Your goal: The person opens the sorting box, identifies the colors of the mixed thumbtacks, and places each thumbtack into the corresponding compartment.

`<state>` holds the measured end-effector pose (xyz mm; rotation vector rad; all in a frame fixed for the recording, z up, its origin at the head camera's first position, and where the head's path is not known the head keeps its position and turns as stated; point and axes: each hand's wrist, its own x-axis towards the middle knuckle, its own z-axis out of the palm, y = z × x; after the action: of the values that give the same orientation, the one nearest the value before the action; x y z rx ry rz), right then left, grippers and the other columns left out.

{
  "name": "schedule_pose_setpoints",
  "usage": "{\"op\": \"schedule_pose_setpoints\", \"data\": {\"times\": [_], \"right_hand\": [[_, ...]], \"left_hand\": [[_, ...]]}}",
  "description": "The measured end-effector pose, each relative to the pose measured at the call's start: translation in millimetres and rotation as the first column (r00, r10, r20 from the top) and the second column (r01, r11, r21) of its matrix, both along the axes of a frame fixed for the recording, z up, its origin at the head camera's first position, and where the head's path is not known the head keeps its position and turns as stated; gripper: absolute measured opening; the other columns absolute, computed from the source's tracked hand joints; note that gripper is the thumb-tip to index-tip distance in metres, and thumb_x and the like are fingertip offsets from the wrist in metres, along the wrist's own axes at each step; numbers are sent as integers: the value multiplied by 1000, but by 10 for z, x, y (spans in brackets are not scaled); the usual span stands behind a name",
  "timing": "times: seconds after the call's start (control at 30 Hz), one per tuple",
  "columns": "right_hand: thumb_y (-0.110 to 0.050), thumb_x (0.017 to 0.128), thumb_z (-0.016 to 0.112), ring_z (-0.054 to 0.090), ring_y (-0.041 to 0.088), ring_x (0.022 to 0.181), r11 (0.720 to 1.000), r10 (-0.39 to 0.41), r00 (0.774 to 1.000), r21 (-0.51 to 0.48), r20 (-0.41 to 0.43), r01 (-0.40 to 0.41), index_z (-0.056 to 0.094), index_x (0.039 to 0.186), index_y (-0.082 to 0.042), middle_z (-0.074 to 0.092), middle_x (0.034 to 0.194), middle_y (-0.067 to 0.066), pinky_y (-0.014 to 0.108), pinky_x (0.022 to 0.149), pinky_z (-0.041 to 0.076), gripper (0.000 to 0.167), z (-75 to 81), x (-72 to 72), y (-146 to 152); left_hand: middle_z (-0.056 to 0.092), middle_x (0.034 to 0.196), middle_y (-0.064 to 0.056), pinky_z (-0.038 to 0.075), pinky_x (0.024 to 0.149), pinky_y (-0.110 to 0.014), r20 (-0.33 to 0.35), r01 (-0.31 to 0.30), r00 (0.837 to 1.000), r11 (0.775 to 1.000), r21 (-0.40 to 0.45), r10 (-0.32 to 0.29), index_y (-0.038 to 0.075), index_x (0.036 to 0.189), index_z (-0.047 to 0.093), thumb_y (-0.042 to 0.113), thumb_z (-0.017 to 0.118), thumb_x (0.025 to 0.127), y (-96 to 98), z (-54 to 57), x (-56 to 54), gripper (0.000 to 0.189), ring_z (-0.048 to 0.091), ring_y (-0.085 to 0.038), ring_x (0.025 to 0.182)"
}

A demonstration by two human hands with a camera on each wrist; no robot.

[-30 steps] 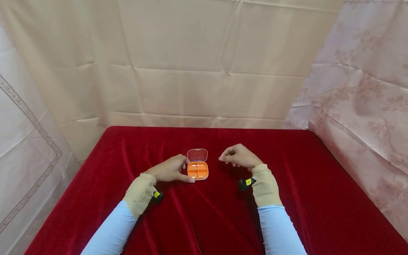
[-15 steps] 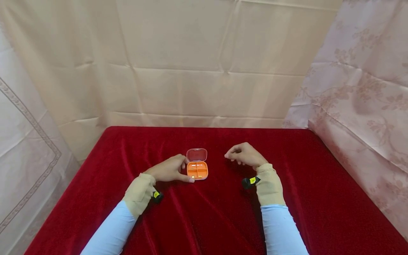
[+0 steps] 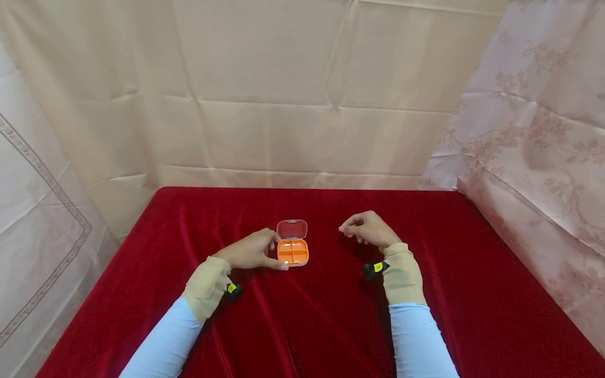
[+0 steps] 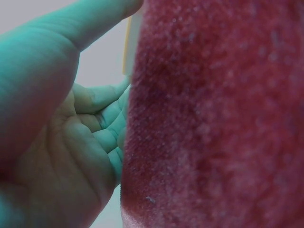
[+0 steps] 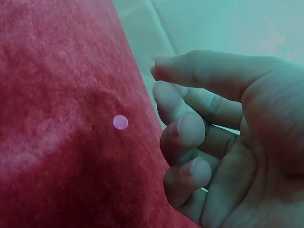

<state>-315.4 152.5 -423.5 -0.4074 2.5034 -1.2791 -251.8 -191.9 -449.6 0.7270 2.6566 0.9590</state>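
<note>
An orange pill box, its clear lid flipped back, sits on the red velvet cloth. Small yellowish pieces lie in its front compartments. My left hand holds the box from the left, thumb along the front corner and fingers by the hinge side. In the left wrist view only a thin edge of the box shows. My right hand hovers to the right of the box, fingers loosely curled and thumb near the index fingertip. Beyond those fingertips a round pink pill lies on the cloth, apart from them.
Red velvet cloth covers the whole table, with soft folds at the left. A beige curtain hangs behind the far edge, and a floral one stands to the right. Each wrist carries a small black camera.
My right hand has moved right, away from the pill box, and a pink spot now shows under its fingertips. The left hand and the box stay almost still.
</note>
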Motion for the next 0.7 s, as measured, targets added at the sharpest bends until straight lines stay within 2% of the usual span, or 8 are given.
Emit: {"op": "schedule_pose_setpoints", "data": {"times": [0.7], "right_hand": [[-21, 98, 72, 53, 15, 64, 995, -97, 995, 39, 8, 97, 78, 107, -5, 73, 90, 10, 29, 55, 43, 19, -74, -23, 57]], "left_hand": [[56, 97, -3, 47, 78, -33, 7, -2, 1000, 1000, -10, 2, 4, 120, 61, 47, 88, 80, 10, -3, -7, 64, 52, -16, 89]]}}
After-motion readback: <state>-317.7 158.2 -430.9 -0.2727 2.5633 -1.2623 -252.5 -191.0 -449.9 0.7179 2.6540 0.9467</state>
